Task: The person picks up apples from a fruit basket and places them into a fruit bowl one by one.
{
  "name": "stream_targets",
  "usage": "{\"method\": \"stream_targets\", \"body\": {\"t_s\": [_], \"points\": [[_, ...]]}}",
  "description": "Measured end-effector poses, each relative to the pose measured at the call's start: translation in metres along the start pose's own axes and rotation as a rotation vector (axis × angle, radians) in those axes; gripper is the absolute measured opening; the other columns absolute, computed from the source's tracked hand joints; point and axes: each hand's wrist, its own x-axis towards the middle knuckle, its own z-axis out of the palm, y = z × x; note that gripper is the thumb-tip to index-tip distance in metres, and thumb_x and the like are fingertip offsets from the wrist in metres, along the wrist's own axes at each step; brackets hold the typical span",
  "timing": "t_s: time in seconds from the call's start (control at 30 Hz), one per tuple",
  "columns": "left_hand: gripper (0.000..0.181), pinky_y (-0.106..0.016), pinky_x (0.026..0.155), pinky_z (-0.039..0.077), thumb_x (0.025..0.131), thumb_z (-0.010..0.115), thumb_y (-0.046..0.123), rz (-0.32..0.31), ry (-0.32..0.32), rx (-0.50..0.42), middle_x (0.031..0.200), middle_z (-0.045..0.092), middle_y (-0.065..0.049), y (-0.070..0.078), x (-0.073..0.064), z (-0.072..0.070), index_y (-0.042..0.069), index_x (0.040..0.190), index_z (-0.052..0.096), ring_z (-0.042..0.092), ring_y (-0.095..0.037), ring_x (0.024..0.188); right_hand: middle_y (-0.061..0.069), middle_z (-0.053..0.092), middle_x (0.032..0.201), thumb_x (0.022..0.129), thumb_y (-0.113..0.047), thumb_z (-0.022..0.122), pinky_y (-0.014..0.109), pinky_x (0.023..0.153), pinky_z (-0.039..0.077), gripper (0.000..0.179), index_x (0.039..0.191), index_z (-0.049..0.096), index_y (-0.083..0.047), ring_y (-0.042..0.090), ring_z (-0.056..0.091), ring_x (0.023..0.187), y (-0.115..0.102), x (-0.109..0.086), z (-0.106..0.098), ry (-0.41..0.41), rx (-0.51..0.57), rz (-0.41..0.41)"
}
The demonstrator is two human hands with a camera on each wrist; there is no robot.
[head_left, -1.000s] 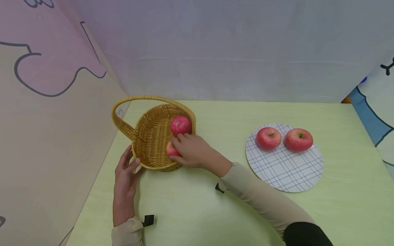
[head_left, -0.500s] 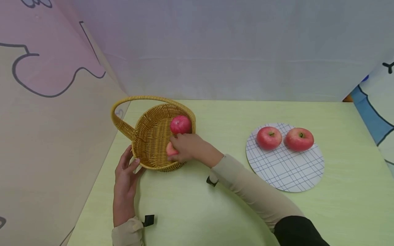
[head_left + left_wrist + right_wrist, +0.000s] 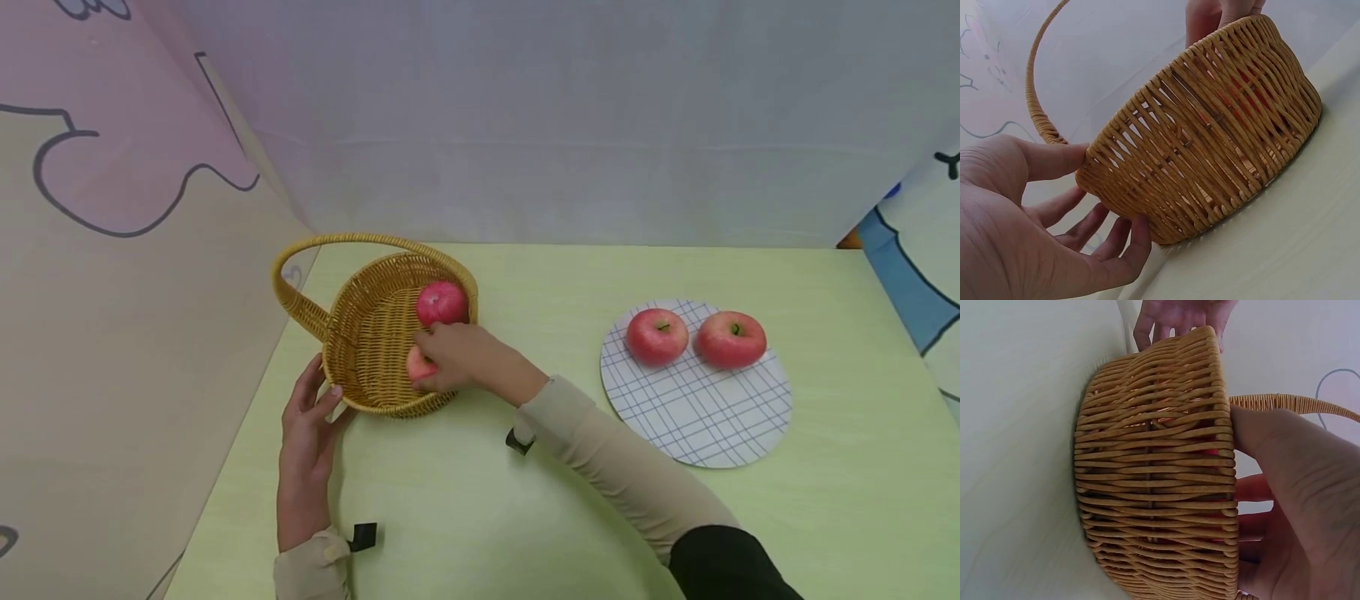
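Note:
A brown wicker basket [image 3: 378, 350] with a tall arched handle [image 3: 352, 240] stands at the left of the table. My left hand [image 3: 307, 437] holds its near left side, thumb at the rim and fingers against the outer wall, as the left wrist view [image 3: 1041, 231] shows. Over the basket's right rim reaches my right hand [image 3: 465, 358], gripping a red apple [image 3: 418, 365] low inside. Part of that apple hides behind the fingers. Another red apple [image 3: 442, 302] lies just behind it in the basket. From the right wrist, the basket wall [image 3: 1154, 469] covers most of the apples.
To the right lies a round white plate [image 3: 697, 417] with a blue grid pattern. Two red apples, one [image 3: 657, 337] left and one [image 3: 731, 339] right, sit on its far half. A pale curtain [image 3: 570, 125] hangs behind the light green table [image 3: 525, 533].
My right wrist and forearm have shifted slightly left, and the fingers have drawn in around the apple. The left hand, basket and plate stay where they were.

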Motion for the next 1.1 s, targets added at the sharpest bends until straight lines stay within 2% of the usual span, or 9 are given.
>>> {"method": "stream_targets", "body": {"t_s": [0.1, 0.2, 0.27, 0.33, 0.47, 0.6, 0.83, 1.1], "points": [[0.062, -0.055, 0.117, 0.041, 0.105, 0.058, 0.006, -0.007, 0.005, 0.017, 0.164, 0.036, 0.001, 0.001, 0.0, 0.0, 0.029, 0.16, 0.041, 0.045, -0.021, 0.143, 0.011, 0.068, 0.124, 0.095, -0.059, 0.065, 0.042, 0.087, 0.059, 0.072, 0.147, 0.053, -0.01, 0.027, 0.07, 0.105, 0.002, -0.001, 0.002, 0.045, 0.008, -0.017], [0.061, -0.042, 0.106, 0.052, 0.106, 0.058, 0.007, -0.006, 0.009, 0.036, 0.163, 0.037, 0.002, 0.002, 0.001, 0.0, 0.03, 0.16, 0.041, 0.044, -0.02, 0.143, 0.008, 0.067, 0.116, 0.095, -0.059, 0.065, 0.039, 0.082, 0.059, 0.065, 0.139, 0.055, -0.012, 0.024, 0.07, 0.097, 0.005, -0.003, 0.003, 0.12, 0.025, -0.041], [0.061, -0.038, 0.101, 0.054, 0.106, 0.059, 0.008, -0.006, 0.012, 0.045, 0.162, 0.038, 0.003, 0.003, 0.001, 0.0, 0.031, 0.16, 0.042, 0.045, -0.019, 0.143, 0.007, 0.067, 0.117, 0.095, -0.058, 0.065, 0.038, 0.082, 0.059, 0.065, 0.14, 0.054, -0.012, 0.022, 0.069, 0.097, 0.007, -0.004, 0.003, 0.172, 0.051, -0.058], [0.061, -0.043, 0.106, 0.052, 0.105, 0.059, 0.008, -0.003, 0.01, 0.037, 0.162, 0.037, 0.003, 0.003, 0.002, 0.0, 0.03, 0.16, 0.042, 0.045, -0.02, 0.143, 0.007, 0.066, 0.124, 0.095, -0.056, 0.065, 0.039, 0.086, 0.059, 0.066, 0.143, 0.053, -0.012, 0.022, 0.069, 0.103, 0.008, -0.006, 0.003, 0.214, 0.088, -0.071], [0.061, -0.059, 0.119, 0.037, 0.105, 0.059, 0.006, -0.001, 0.003, 0.013, 0.163, 0.037, 0.002, 0.002, 0.003, 0.001, 0.029, 0.159, 0.043, 0.046, -0.022, 0.143, 0.009, 0.061, 0.14, 0.095, -0.055, 0.067, 0.042, 0.1, 0.056, 0.073, 0.151, 0.048, -0.011, 0.024, 0.064, 0.124, 0.011, -0.01, 0.001, 0.259, 0.183, -0.085], [0.061, -0.062, 0.12, 0.033, 0.105, 0.059, 0.005, 0.005, 0.001, 0.002, 0.163, 0.037, 0.0, 0.001, 0.003, 0.001, 0.028, 0.159, 0.043, 0.046, -0.023, 0.143, 0.009, 0.058, 0.147, 0.095, -0.052, 0.069, 0.042, 0.11, 0.05, 0.075, 0.152, 0.047, -0.009, 0.025, 0.057, 0.136, 0.014, -0.016, 0.003, 0.312, 0.263, -0.103], [0.061, -0.061, 0.12, 0.033, 0.105, 0.059, 0.006, 0.008, 0.006, 0.009, 0.162, 0.037, 0.0, 0.0, 0.002, 0.001, 0.028, 0.159, 0.043, 0.046, -0.023, 0.143, 0.004, 0.056, 0.15, 0.093, -0.052, 0.073, 0.042, 0.116, 0.045, 0.076, 0.153, 0.048, -0.012, 0.021, 0.052, 0.14, 0.014, -0.033, 0.007, 0.419, 0.349, -0.143], [0.061, -0.061, 0.121, 0.032, 0.105, 0.058, 0.006, 0.012, 0.001, 0.008, 0.163, 0.036, 0.0, -0.001, 0.0, 0.0, 0.028, 0.16, 0.042, 0.046, -0.022, 0.142, 0.008, 0.054, 0.15, 0.088, -0.046, 0.08, 0.042, 0.115, 0.046, 0.078, 0.15, 0.052, -0.009, 0.024, 0.051, 0.138, 0.012, -0.058, 0.01, 0.55, 0.332, -0.188]]}}
